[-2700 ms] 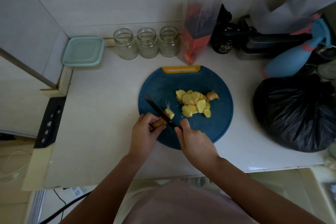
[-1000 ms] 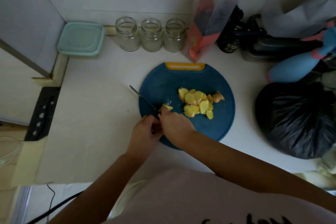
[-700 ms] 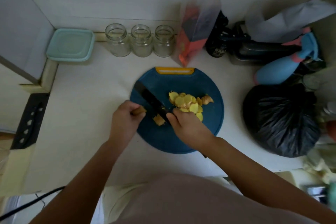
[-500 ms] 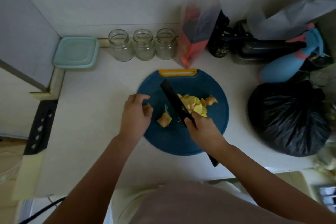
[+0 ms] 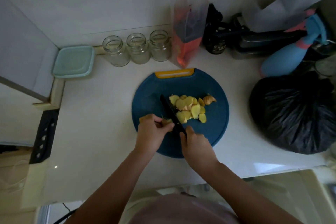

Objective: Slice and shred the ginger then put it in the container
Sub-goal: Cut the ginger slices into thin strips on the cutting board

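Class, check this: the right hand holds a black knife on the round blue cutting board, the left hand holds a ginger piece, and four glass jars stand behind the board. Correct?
Not quite: the head view shows three glass jars, not four, in a row behind the cutting board. The rest stands.

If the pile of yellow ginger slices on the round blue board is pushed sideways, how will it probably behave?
The thin yellow ginger slices overlap loosely, so they would likely spread apart rather than move as one. They look small and flat, so probably light and unlikely to roll. The smooth round blue cutting board may let them slide easily.
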